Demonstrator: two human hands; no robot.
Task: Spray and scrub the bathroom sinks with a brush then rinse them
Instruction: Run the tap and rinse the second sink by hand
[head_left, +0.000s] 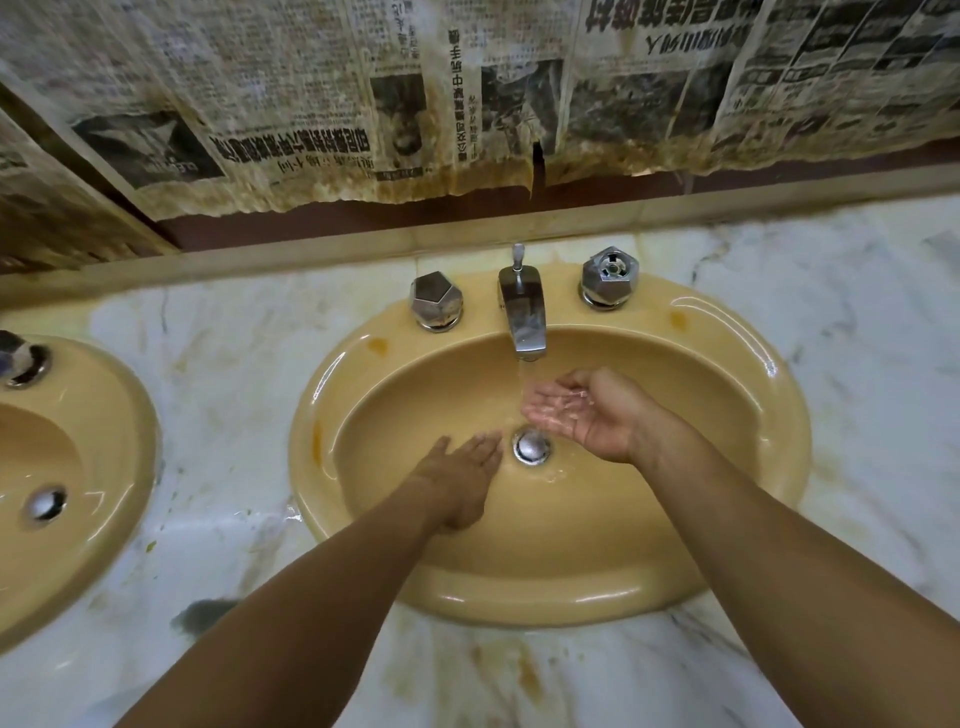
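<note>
Two yellow sinks are set into the marbled white surface (234, 415). The nearer sink (519, 597) lies in the middle of it, its taps toward the back edge. The second sink (104, 467) lies further left along the surface and is partly cut off by the frame.

Water (527, 395) runs from the chrome spout (524, 317) into the nearer basin, just above the drain plug (531, 446). The right hand (582, 415) is cupped palm-up under the stream, its fingers loosely curled and released, gripping nothing, with water pooling in the palm. The left hand (457, 483) is lower in the basin, just left of the drain plug, palm down, fingers straight and together, holding nothing. Whether it presses on the basin wall I cannot tell.

A faceted chrome handle (436, 301) stands left of the spout and another (609, 278) stands right of it, both on the sink's back rim. Orange-brown stains mark that rim and the surface near its front edge. Along the wall behind the back edge hangs stained, torn newspaper (311, 104).
</note>
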